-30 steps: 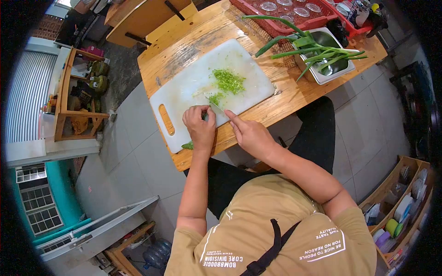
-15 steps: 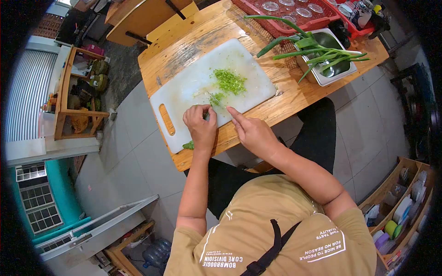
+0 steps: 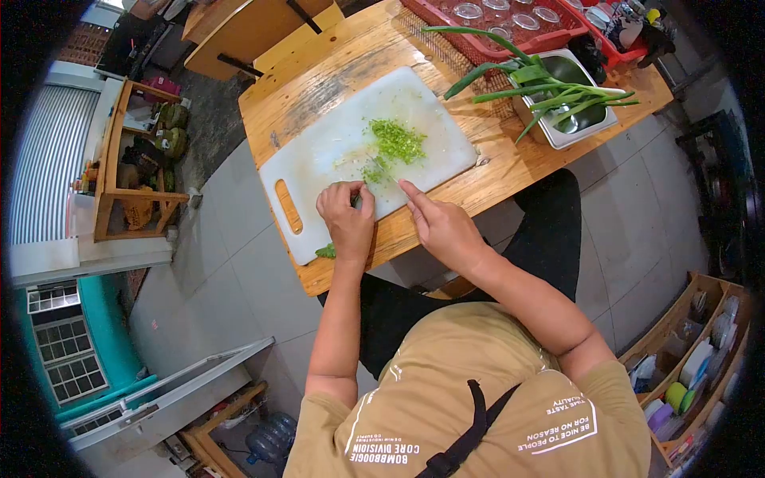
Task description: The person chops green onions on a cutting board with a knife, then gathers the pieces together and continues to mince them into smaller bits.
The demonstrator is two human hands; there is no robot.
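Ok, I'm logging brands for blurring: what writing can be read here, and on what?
"BOMBBOOGIE CORE DIVISION": white print, upside down, on the tan cotton shirt.
"BE NICE TO PEOPLE FOR NO REASON": second white print, upside down, same shirt.
Smaller lines by both prints: too small to read.
Packets in the wooden rack: too blurred.

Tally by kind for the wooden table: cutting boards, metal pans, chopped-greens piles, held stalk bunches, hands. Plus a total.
Cutting board: 1
Metal pan: 1
Chopped-greens pile: 1
Stalk bunch: 1
Hands: 2, left hand and right hand
Total: 6
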